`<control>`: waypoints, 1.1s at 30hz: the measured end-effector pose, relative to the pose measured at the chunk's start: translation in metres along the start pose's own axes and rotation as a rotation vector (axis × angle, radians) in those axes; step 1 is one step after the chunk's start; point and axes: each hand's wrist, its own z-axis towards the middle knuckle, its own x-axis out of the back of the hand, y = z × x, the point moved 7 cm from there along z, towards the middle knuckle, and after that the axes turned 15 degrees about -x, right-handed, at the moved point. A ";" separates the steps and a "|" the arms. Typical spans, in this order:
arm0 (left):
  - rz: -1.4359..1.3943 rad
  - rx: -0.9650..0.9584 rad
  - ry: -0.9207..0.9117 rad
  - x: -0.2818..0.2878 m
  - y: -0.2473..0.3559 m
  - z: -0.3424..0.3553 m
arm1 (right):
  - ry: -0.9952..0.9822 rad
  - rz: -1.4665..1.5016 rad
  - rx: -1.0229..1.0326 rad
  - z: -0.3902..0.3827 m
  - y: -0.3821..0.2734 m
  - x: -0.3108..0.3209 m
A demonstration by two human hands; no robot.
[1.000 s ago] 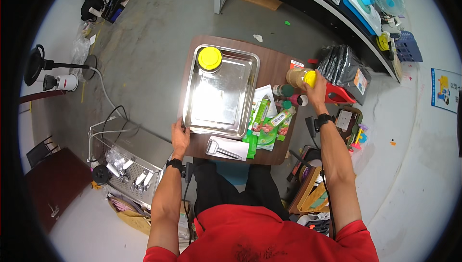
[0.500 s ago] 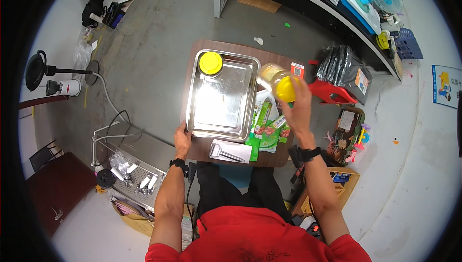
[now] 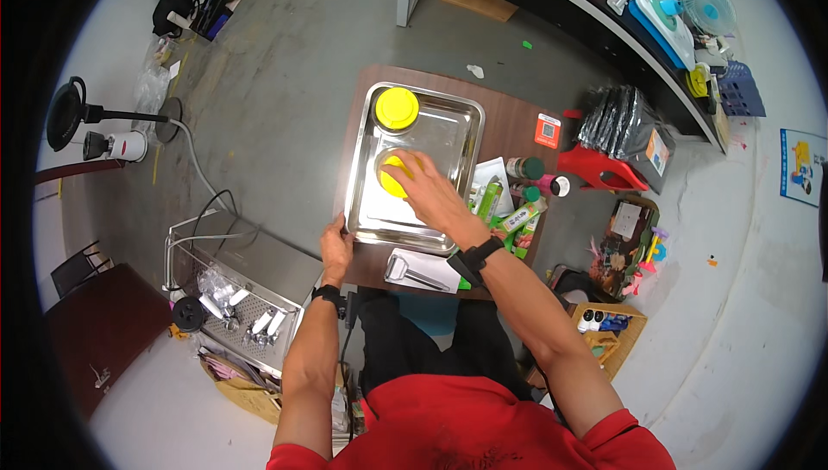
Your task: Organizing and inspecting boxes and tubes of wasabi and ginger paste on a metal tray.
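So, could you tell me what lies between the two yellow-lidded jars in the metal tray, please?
Nothing: in the head view only bare tray floor separates the far jar from the jar under the right hand.

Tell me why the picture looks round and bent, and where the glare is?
Head view: a fisheye lens frames the scene in a black ring and bends straight edges, like the black bench, near the rim. Glare whitens the left side of the steel tray, beside the right hand on a yellow-lidded jar. The left hand grips the table edge; the focus looks sharp.
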 end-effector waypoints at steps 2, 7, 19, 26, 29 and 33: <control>-0.001 0.029 0.031 0.004 -0.005 -0.004 | -0.027 -0.062 -0.015 0.014 -0.013 -0.012; -0.031 0.058 0.012 0.006 0.015 -0.001 | 0.053 0.037 -0.032 0.029 -0.003 -0.027; -0.032 0.094 -0.021 0.008 0.013 -0.005 | 0.137 0.178 -0.027 0.033 -0.017 -0.017; -0.028 0.067 -0.031 0.011 0.001 0.007 | 0.115 0.005 -0.153 0.035 0.008 -0.032; -0.103 0.078 -0.144 0.008 0.020 0.017 | 0.175 -0.111 -0.133 0.032 0.019 -0.037; 0.014 0.065 -0.252 0.023 0.020 0.028 | 0.207 0.050 -0.066 0.031 0.015 -0.034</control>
